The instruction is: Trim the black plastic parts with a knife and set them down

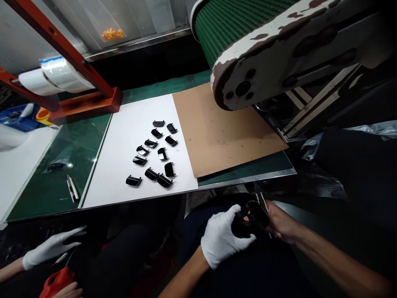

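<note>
Gloved left hand (223, 236) around black part (250, 219)

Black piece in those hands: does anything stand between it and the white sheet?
Only the bench's metal front edge: the black piece, held below it in the gloved left hand and bare right hand, must rise over that edge to reach the white sheet.

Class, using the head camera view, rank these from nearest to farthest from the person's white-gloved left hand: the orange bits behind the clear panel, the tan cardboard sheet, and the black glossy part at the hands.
1. Black glossy part: gripped in the gloved left hand, at front.
2. Tan cardboard sheet: ahead, mid-picture.
3. Orange bits: far back, upper left.
</note>
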Tool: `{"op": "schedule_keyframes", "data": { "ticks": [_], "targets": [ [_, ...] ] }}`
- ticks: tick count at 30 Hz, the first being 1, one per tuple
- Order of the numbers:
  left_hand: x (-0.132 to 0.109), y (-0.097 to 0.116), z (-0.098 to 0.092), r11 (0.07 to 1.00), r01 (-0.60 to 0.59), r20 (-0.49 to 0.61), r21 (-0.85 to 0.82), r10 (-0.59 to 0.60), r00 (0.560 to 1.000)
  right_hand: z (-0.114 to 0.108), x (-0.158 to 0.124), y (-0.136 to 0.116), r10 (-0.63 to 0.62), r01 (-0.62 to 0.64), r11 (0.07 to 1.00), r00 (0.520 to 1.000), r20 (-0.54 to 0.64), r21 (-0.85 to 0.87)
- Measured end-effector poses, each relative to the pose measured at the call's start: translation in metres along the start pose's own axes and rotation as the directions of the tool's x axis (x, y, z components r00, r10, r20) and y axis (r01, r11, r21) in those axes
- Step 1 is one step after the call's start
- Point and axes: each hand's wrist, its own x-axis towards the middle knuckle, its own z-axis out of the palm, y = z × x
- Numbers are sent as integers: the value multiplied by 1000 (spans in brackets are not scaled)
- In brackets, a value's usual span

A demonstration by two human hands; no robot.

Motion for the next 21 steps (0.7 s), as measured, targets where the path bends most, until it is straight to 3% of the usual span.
{"op": "schedule_keyframes", "data": {
  "ticks": [5, 9, 15, 21],
  "targets": [
    [1, -1, 5, 992, -60, -161, -112, 41, 986, 6, 7, 11, 5, 2, 969, 1000, -30, 248],
    [4, 4, -1, 974, -126, -333, -188, 57, 941, 21, 12, 5, -29, 40, 925, 999, -35, 379],
    [15, 8, -12, 937, -242, -508, -252, 84, 857, 39, 17, -15, -129, 162, 897, 986, -105, 411],
    [24, 10, -8, 923, -257, -572, -287, 50, 819, 49, 23, -1, -192, 282, 880, 947, -256, 382]
  ]
}}
